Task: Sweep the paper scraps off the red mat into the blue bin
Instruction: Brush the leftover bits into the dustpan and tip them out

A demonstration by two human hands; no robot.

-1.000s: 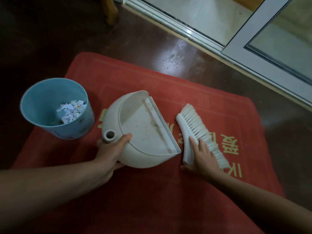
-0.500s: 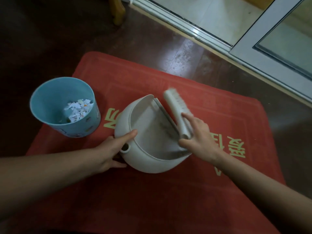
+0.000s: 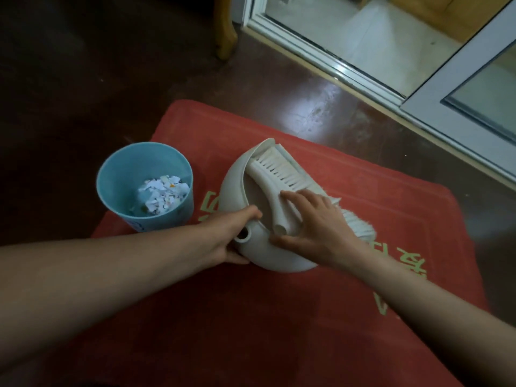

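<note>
Lowered since before, the brush [image 3: 268, 174] lay nested in the dustpan [image 3: 231, 188]. Paper scraps [image 3: 162, 196], likely featherlight, sat in the blue bin [image 3: 117, 174]; the left hand [image 3: 223, 236] gripped the dustpan's stub handle, its natural hold; the right hand [image 3: 318, 222] pressed the brush with spread fingers [image 3: 296, 195].

One each: bin [image 3: 122, 174], dustpan [image 3: 233, 188], brush [image 3: 269, 178], mat [image 3: 251, 317].
</note>
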